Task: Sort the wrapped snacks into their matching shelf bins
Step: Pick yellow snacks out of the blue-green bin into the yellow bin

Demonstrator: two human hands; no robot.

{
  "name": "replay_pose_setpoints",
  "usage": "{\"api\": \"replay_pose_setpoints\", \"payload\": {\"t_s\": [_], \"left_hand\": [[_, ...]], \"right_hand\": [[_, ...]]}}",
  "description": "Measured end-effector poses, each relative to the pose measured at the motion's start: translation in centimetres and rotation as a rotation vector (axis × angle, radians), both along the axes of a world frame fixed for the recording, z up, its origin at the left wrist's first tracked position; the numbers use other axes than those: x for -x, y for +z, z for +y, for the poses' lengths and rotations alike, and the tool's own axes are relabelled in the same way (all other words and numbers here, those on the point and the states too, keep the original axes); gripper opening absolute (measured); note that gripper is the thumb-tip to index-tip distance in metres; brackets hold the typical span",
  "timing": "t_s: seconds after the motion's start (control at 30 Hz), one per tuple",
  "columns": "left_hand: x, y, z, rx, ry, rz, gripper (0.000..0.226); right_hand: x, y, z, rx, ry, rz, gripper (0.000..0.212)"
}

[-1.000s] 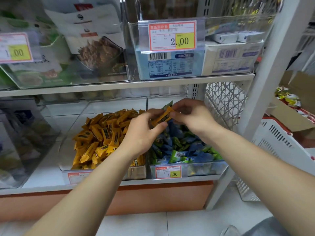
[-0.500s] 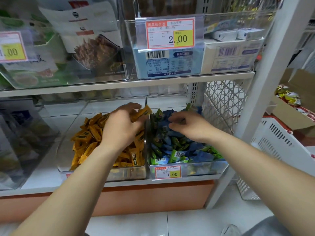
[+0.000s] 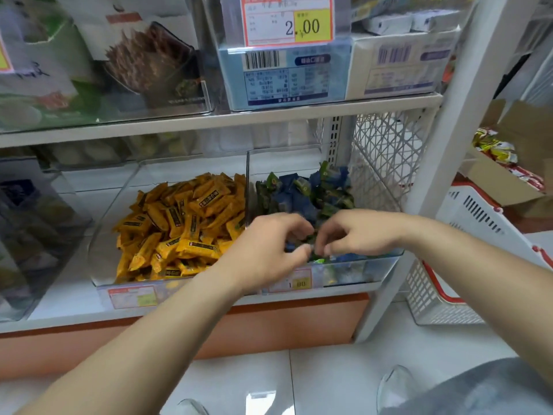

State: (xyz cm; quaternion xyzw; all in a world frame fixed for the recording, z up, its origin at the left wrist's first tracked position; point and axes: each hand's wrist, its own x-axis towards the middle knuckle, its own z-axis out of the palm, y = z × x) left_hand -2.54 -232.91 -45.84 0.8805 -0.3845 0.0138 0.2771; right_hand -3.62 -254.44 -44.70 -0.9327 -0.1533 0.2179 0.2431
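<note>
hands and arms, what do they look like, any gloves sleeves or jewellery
The left hand and right hand are bare: no gloves, rings or watch show. Both forearms are uncovered to the frame edge, no sleeves in view. Grey fabric at bottom right is likely the person's clothing.

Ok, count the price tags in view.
4. The 2.00 tag top centre; a cut-off tag at upper left; a faded tag below the yellow snacks; a 1.00 tag below the blue snacks. Others may be hidden.
</note>
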Motion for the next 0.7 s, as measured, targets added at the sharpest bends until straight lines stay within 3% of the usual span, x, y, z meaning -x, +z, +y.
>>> {"api": "replay_pose_setpoints", "payload": {"t_s": [0.07, 0.2, 0.37, 0.47, 0.5, 0.6, 0.67, 0.7], "left_hand": [[0.5, -1.3, -1.1, -0.103, -0.076, 0.058, 0.03], [0.1, -2.2, -2.2, -0.272, -0.134, 0.157, 0.039], [-0.4, -2.3, -3.3, -0.558, -0.077, 0.198, 0.06], [-0.3, -2.4, -3.4, -0.683, -0.009, 0.032, 0.069], [-0.3, -2.4, -3.3, -0.722, 0.007, -0.047, 0.073], [-0.3, -2.4, -2.6, -0.804, 0.006, -0.243, 0.083], [-0.4, -2.5, -2.2, -0.821, -0.012, -0.326, 0.081], [-0.4, -2.5, -2.0, -0.815, -0.017, -0.353, 0.079]], "right_hand": [[0.2, -0.4, -0.1, 0.168, 0.068, 0.04, 0.022], [-0.1, -1.3, -0.7, 0.296, 0.047, 0.048, 0.034], [-0.7, -1.7, -2.0, 0.338, -0.069, -0.303, 0.031], [-0.6, -1.1, -1.9, 0.252, -0.092, -0.541, 0.021], [-0.5, -0.8, -1.8, 0.159, -0.079, -0.519, 0.016], [0.3, -0.9, -0.9, -0.025, 0.039, -0.22, 0.015], [0.6, -1.7, -0.7, 0.097, 0.106, -0.112, 0.018], [0.6, -2.0, -0.7, 0.198, 0.117, -0.075, 0.029]]}}
